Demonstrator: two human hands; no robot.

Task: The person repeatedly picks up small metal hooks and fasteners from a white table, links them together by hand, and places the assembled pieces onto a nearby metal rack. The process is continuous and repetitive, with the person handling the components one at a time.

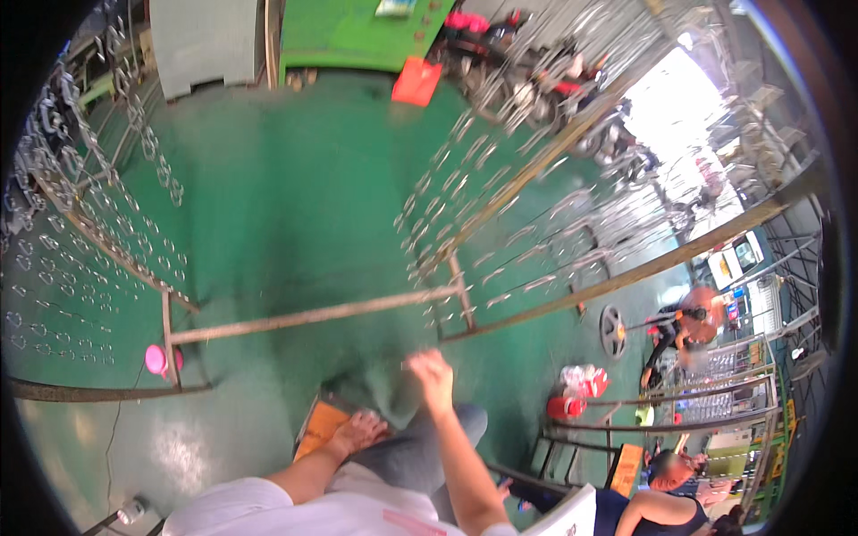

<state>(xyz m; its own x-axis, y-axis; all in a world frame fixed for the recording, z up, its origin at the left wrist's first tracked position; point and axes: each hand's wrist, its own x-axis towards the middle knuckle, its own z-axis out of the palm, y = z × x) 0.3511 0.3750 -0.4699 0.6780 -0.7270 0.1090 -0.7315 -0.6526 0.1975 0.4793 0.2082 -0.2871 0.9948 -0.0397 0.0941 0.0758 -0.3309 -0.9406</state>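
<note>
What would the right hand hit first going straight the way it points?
Likely the long brown bar ahead of the right hand; depth is unclear, so it might pass above it.

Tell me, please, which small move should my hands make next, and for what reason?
Perhaps lower the right hand toward the left hand: the right is raised, its fingers bent together, while the left is lower, by the orange board. Whether the right pinches anything is too blurred to tell.
</note>
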